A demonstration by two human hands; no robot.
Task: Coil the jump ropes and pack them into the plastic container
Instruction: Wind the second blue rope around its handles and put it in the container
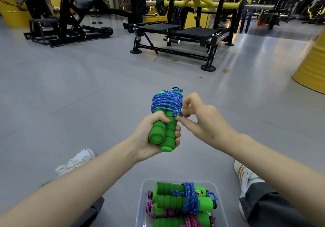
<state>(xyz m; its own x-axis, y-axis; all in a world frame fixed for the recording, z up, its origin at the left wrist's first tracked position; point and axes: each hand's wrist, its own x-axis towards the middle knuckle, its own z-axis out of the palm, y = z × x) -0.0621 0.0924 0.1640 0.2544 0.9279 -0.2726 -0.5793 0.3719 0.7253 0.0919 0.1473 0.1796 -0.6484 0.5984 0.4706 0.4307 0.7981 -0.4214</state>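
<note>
Gripping paired green handles (162,133) tight in left hand (147,144), long axis tilted up and away. Pinching loose end of blue cord (167,101) in right hand (200,119), just right of handles. Held above and beyond plastic container (143,202) on floor (88,103), coiled ropes (177,202) already inside; probably tuck, then lower with left.

Single wide head-worn view faces forward and down, close over the plastic container (143,200) at 6 o'clock; floor (79,89) recedes toward 12 o'clock
</note>
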